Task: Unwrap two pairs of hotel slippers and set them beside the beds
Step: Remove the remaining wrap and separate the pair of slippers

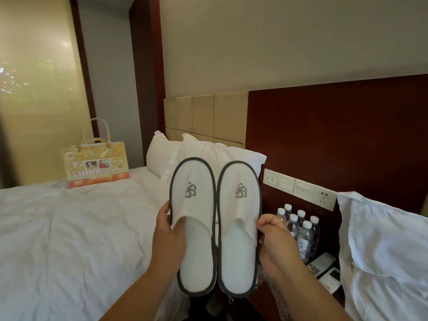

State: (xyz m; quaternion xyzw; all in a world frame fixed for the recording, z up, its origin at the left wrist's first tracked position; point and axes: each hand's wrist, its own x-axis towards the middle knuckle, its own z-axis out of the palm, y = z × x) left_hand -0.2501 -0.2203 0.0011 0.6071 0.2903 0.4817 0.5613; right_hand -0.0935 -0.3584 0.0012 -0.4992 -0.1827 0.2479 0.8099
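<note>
Left hand (170, 230) grasps the left slipper (193, 225); right hand (274, 242) pinches the right slipper (238, 228), both raised between the beds. They look light, soft and floppy; grip at the vamp opening.

The gift bag (96, 166) on the bed reads "CIHONGFAN", its letters only partly clear.
</note>
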